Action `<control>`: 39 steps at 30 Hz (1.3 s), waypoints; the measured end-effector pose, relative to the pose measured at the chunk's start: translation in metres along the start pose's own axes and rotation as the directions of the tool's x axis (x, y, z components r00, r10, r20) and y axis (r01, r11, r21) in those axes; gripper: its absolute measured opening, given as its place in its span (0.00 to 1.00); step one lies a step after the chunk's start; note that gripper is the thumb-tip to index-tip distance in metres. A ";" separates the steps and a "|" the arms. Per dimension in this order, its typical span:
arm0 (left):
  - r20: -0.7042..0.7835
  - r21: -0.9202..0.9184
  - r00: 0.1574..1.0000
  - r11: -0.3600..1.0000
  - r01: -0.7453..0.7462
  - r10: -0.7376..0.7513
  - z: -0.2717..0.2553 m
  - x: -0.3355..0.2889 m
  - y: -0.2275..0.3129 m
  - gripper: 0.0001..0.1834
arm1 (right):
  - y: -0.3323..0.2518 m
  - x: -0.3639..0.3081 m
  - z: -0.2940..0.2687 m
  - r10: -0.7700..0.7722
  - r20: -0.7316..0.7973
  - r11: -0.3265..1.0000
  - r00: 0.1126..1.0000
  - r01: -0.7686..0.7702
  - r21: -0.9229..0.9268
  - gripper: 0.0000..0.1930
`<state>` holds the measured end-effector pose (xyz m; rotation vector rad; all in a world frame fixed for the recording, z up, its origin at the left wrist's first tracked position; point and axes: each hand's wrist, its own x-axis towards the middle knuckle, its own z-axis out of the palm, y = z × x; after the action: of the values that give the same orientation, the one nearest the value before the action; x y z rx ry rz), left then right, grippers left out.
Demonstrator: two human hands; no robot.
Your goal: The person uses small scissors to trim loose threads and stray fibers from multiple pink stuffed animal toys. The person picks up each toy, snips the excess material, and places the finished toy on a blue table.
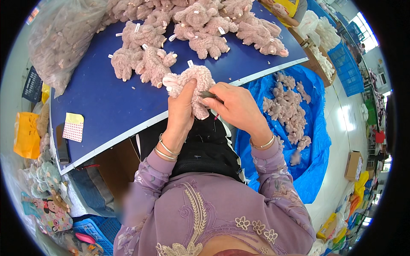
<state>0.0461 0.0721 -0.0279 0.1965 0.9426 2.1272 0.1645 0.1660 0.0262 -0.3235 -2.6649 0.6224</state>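
Observation:
A pink fleecy plush toy (pixel 200 77) with a white tag is held over the near edge of the blue table (pixel 102 111). My left hand (pixel 181 112) is closed on its left side, thumb pressed into the fleece. In my right hand (pixel 239 104) is a small dark pointed metal tool (pixel 209 95), its tip against the toy; the fingers hide most of it, so I cannot tell whether it is tweezers or snips. Just beyond lie similar tagged plush toys (pixel 156 64), piled up toward the far side.
A clear plastic bag (pixel 64 42) full of plush toys stands at the far left. On the left of the table lies a sticker sheet (pixel 74 128). Below the table's right edge, a blue sack (pixel 314 170) holds more toys. Another person's arm (pixel 290 19) shows at the far right.

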 end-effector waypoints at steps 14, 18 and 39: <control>0.013 0.016 1.000 1.000 0.002 -0.002 -0.001 -0.003 -0.006 0.15 | 0.012 -0.001 0.008 -0.061 -0.081 0.991 0.995 0.070 0.110 0.11; 0.029 -0.022 0.997 0.998 0.067 -0.066 -0.001 -0.003 -0.001 0.17 | 0.030 -0.010 -0.018 0.411 0.007 0.506 0.911 -0.234 0.830 0.12; 0.221 0.362 0.971 0.932 0.009 -0.095 -0.001 0.006 0.013 0.13 | 0.123 -0.029 -0.064 0.434 -0.380 0.107 0.817 0.372 0.922 0.16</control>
<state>0.0343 0.0703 -0.0208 0.5879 1.1716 1.8186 0.2333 0.2888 0.0136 -0.0945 -1.0624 1.8329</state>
